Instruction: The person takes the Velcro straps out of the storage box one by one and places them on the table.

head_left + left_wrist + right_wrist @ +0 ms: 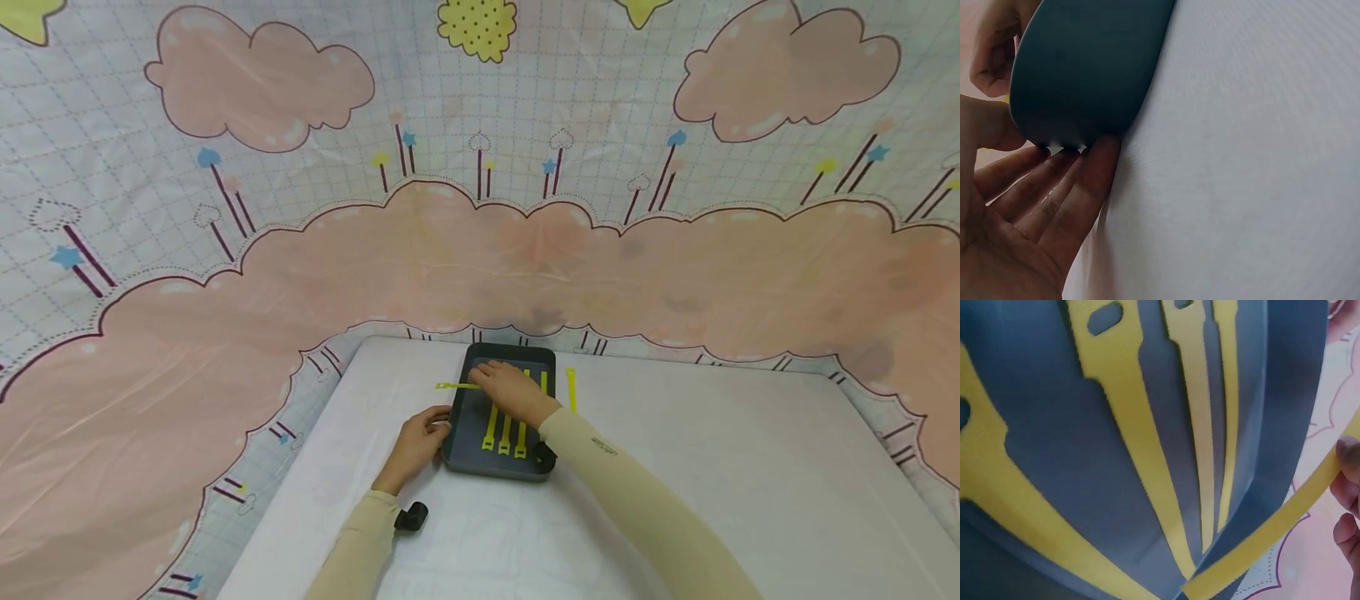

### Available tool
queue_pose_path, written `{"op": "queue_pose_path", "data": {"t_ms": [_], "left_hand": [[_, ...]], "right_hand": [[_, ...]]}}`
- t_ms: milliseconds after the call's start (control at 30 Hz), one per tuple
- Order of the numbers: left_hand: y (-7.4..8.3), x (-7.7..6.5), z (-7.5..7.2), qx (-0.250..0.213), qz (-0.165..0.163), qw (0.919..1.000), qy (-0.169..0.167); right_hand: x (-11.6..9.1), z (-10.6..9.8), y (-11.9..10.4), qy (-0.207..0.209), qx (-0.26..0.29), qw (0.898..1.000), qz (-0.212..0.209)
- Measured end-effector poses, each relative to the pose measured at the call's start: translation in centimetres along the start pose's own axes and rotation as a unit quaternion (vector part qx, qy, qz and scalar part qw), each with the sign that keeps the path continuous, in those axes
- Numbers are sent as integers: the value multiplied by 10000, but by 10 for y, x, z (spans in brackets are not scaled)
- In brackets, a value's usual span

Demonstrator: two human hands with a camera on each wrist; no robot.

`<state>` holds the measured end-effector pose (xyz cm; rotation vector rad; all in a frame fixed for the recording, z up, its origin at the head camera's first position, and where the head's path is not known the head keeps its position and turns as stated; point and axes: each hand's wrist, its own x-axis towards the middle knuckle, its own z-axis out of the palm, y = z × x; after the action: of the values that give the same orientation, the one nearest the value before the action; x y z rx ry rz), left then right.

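Observation:
My right hand [510,393] reaches over a dark grey tray [498,467] and pinches a yellow hook-and-loop cable tie [1260,540]. One end of that tie sticks out past the tray's left rim; in the right wrist view, its other end overlaps the rim. Inside the tray, several more yellow cable ties [1141,450] lie side by side lengthwise, their slotted heads at the near end. My left hand [415,446] rests at the tray's left side. Its extended fingertips [1100,162] touch the outer wall, with the thumb close to the rim.
Another yellow tie [572,387] lies on the white table [712,467], just right of the tray. Dark wrist cameras [411,517] sit on both sleeves. A patterned cloth [480,267] with pink clouds hangs behind the table and along its sides.

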<state>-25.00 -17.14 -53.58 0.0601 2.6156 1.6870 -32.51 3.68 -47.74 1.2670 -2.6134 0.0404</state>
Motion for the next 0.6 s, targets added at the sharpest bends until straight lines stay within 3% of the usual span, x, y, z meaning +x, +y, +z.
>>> {"op": "queue_pose_path", "data": {"t_ms": [133, 233, 500, 600], "left_hand": [[2, -1, 0, 55, 0, 10000, 26], [2, -1, 0, 71, -9, 10000, 40], [3, -3, 1, 93, -28, 9999, 39], [3, -4, 1, 156, 12, 9999, 52]], "right_hand": [[-2, -1, 2, 346, 544, 9974, 326], [-4, -3, 4, 651, 1150, 9892, 637], [-11, -7, 7, 1031, 2395, 9562, 1331], [-13, -9, 5, 1075, 2882, 9372, 1644]]}}
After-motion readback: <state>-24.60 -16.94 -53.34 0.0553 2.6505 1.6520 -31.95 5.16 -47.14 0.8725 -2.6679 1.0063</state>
